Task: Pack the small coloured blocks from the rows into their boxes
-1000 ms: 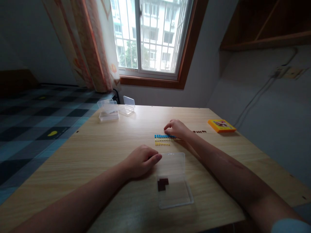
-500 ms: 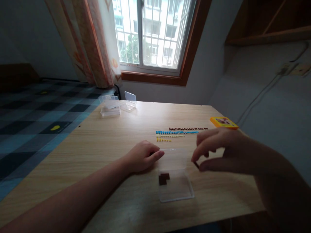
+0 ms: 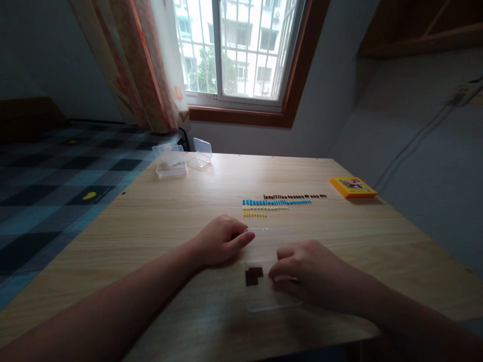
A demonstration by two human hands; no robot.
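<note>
Dark brown pieces [image 3: 253, 276] lie in the left part of the open clear case [image 3: 273, 307], just left of my right hand's [image 3: 315, 271] fingertips, a small gap apart. From my feed, those fingers are drawn narrow over the case; I can't tell whether they grip anything. My left hand [image 3: 222, 240] rests curled on the worktop [image 3: 181, 296], thumb by the case's far left corner, its grip unclear to me. Small coloured rows [image 3: 277, 202] lie beyond both hands.

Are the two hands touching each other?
Apart. The head view shows a plain gap between the left hand and the right hand, with part of the clear plastic lid visible there.
</note>
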